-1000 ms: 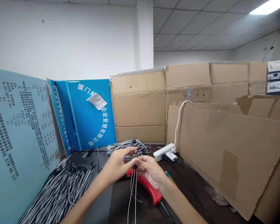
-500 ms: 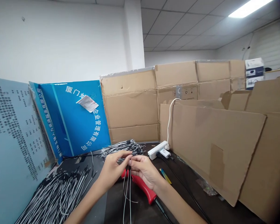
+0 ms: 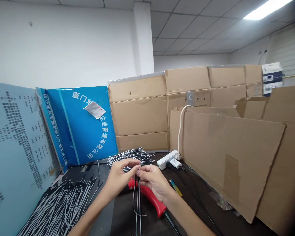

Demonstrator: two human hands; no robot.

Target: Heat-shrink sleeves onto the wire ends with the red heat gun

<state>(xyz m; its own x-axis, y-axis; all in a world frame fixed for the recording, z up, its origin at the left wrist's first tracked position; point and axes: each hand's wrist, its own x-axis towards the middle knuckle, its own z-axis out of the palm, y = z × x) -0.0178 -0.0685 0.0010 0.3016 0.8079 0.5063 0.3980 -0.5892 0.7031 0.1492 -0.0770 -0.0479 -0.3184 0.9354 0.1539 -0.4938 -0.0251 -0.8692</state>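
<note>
The person's left hand (image 3: 120, 178) and right hand (image 3: 153, 182) come together low in the head view, forearms rising from the bottom edge and angling inward. Both hands are narrowly closed, with the fingers curled and the fingertips meeting. Between them they pinch the dark upper end of a few thin black-and-white wires (image 3: 137, 209). Which fingers bear the grip is hidden. The wires hang down from the pinch in loose strands, past the bottom of the frame, with a small loop near their lower part.

Just below the hands, a red-handled tool (image 3: 151, 198) lies on the dark tabletop (image 3: 123, 219), its black shaft (image 3: 172, 224) running toward the bottom edge. The hanging wires pass in front of the tool's red grip.

A loose heap of similar wires (image 3: 130, 157) lies at the far edge of the tabletop, just behind the hands. A much larger bundle (image 3: 60, 209) fans across the near-left corner. To the right stand a white power strip (image 3: 166, 160) with a white plug (image 3: 175, 163) and, near the right hand, a small blue-and-yellow strip (image 3: 175, 187). Cardboard sheets (image 3: 226, 164) line the right side, a printed pale-blue board (image 3: 17, 144) and a blue board (image 3: 78, 126) the left.

Compared with the earlier frame, the hands keep nearly the same pose, the strands hang closer together, and the view has shifted slightly.
</note>
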